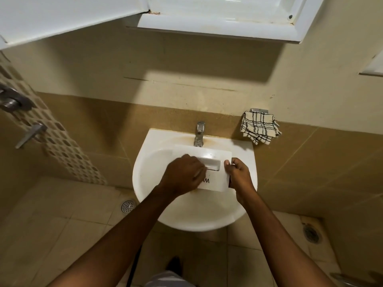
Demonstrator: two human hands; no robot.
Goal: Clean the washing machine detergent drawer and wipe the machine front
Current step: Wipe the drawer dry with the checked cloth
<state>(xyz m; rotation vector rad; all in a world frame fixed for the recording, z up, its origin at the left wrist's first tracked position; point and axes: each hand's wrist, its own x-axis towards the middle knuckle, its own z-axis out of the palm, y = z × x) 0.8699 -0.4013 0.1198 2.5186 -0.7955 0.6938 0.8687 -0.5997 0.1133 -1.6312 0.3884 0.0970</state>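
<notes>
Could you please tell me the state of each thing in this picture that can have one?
detergent drawer: held over the sink, front panel up.
tap: no water seen running.
left hand: grips the drawer at its handle recess.
right hand: pinches the drawer's right edge.
checked cloth: folded, hanging on the wall.
cabinet door: open.

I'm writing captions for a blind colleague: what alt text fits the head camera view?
A person holds a white detergent drawer over a white sink, the right hand gripping its edge, the left hand laid over its front. A tap stands behind it, and a checked cloth hangs to the right.
</notes>
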